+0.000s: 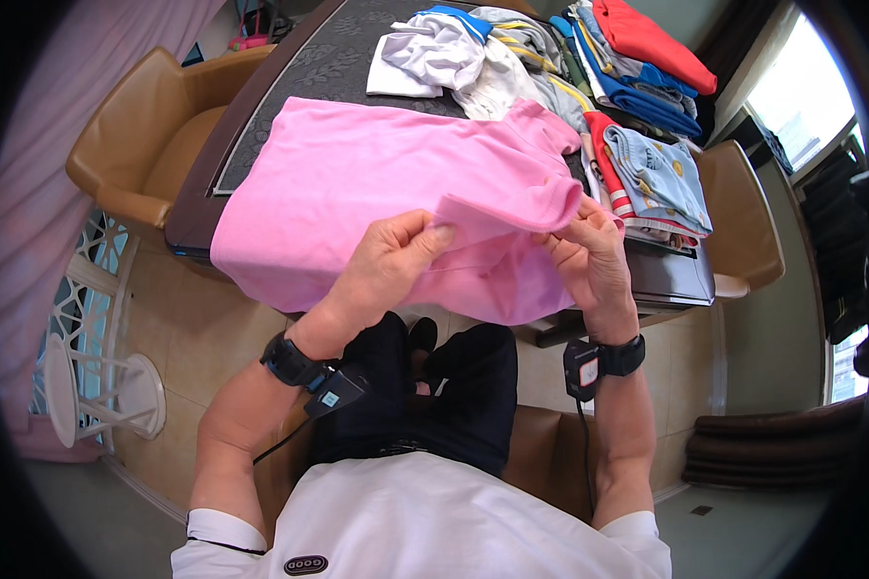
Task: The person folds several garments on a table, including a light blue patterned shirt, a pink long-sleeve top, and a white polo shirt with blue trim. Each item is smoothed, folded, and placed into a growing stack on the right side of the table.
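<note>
A pink cloth garment [376, 159] lies spread over the near part of the dark table, its near edge hanging over the table's front. My left hand [398, 250] pinches a raised fold of it between thumb and fingers. At the garment's right end, my right hand [590, 246] grips a hemmed opening, with some fingers partly hidden by the fabric. The hem sags in a curve between both hands. Both wrists carry black straps with small devices.
Behind the garment lie crumpled white clothes [434, 54] and a tall folded stack with a red garment [652, 40] on top. Folded light-blue clothing [659, 177] sits at the table's right. Tan armchairs [145, 137] flank the table [188, 217]; a white stool [141, 394] stands lower left.
</note>
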Action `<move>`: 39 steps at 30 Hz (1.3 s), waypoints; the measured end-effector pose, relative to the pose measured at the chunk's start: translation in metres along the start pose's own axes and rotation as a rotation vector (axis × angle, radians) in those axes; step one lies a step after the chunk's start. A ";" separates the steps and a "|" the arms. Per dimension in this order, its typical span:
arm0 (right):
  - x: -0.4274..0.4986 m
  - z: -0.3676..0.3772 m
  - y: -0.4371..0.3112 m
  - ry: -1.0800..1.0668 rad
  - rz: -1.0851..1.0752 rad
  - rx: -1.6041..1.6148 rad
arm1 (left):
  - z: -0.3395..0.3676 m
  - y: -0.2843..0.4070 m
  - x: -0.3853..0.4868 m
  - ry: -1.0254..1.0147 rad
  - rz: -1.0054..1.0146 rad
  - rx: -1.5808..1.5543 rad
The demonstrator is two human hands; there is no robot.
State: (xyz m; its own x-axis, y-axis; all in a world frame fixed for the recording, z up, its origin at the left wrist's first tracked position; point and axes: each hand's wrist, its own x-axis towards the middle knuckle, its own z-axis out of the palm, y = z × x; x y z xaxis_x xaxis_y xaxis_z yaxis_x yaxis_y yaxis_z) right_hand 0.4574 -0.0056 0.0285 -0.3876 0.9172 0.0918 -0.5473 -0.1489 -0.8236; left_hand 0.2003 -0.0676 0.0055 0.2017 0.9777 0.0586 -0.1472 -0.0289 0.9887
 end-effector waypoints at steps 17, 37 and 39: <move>-0.007 -0.001 0.023 0.105 -0.381 -1.320 | -0.017 0.000 0.000 0.171 0.165 0.537; 0.006 0.022 0.022 -0.244 -0.536 -1.509 | -0.047 -0.002 -0.011 0.328 0.600 1.052; 0.005 0.026 0.028 -0.279 -0.543 -1.570 | -0.051 -0.004 -0.011 0.319 0.598 1.068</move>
State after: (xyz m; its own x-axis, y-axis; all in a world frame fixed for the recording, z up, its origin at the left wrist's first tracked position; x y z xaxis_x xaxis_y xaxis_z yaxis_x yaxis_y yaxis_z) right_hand 0.4208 -0.0145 0.0206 -0.6199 0.6209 0.4798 0.4975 0.7838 -0.3716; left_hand 0.1495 -0.0675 -0.0056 0.1099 0.7564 0.6448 0.7488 -0.4897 0.4467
